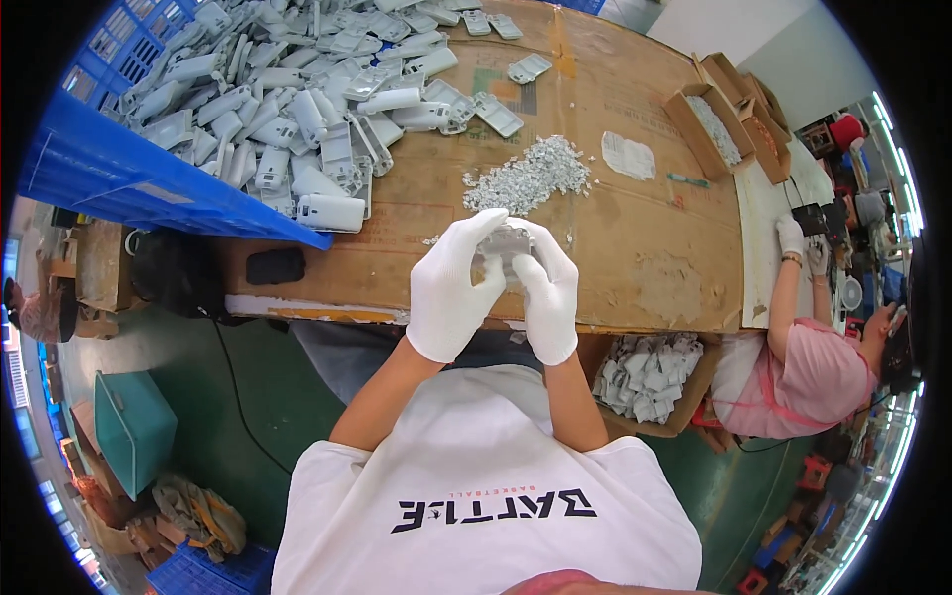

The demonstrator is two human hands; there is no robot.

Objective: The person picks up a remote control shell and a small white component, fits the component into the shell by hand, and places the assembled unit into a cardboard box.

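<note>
A small translucent grey-white plastic casing (510, 244) is held above the near edge of a cardboard-covered table (635, 233), grasped from both sides by the curled fingers (483, 222) of the white-gloved left hand (446, 297) and right hand (552, 302); which fingertips press it from beneath cannot be told, as its underside is hidden. Just beyond the hands, a loose pile of tiny whitish plastic pieces (535, 173) is spread on the table. At the far left, a large heap of white and grey plastic casings (297, 104) is bordered by a blue plastic crate (164, 188). Near the far right corner, small pale parts are held in an open cardboard box (684, 124). Below the near edge, to the right, white plastic pieces (650, 377) are piled in another cardboard box (694, 402). Farther right, a co-worker in pink (818, 382) is seated.
</note>
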